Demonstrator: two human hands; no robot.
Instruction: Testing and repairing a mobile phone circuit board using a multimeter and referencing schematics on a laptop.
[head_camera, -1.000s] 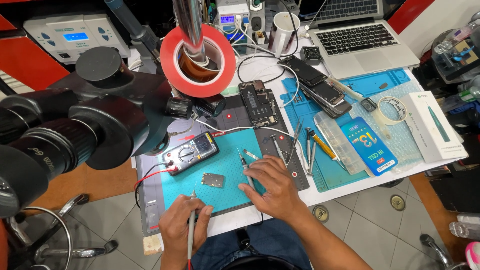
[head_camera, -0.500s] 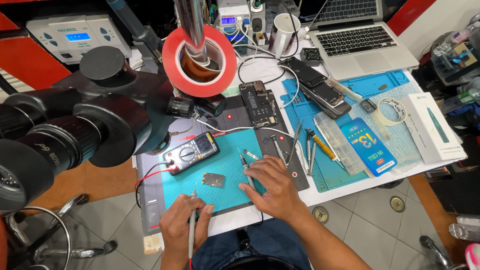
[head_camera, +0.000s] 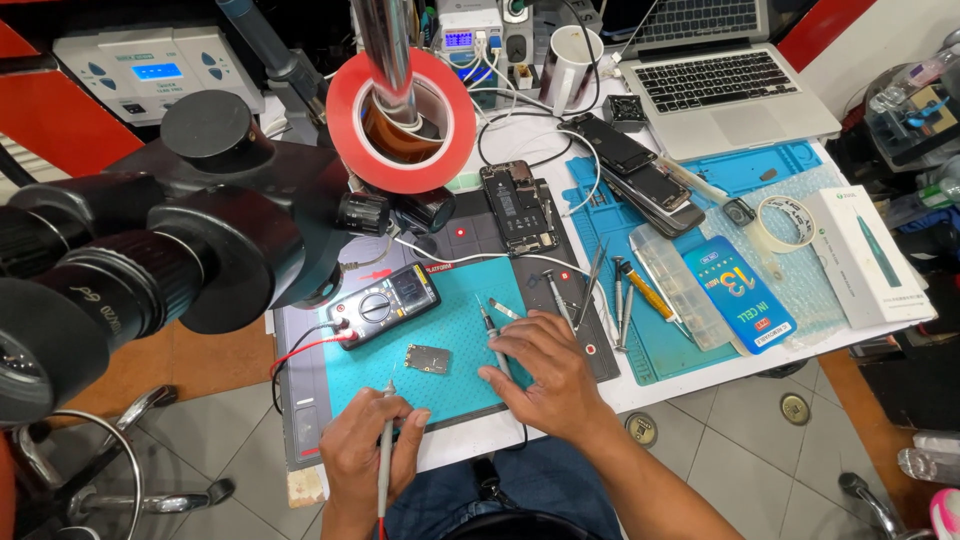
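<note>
Low in the frame, the teal work mat (head_camera: 455, 345) looks like matt, finely textured rubber. On it lies a small circuit board (head_camera: 427, 358) with a dull metal shield. The multimeter (head_camera: 385, 303) has a matt black plastic case. The red tape roll (head_camera: 400, 120) at upper centre shines glossy. The microscope (head_camera: 150, 250) at left is black, satin-finished metal or plastic. The laptop (head_camera: 735, 85) at upper right is brushed silver metal.

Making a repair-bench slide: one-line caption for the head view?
Both hands, left hand and right hand, hold multimeter probes beside a small circuit board.
</note>
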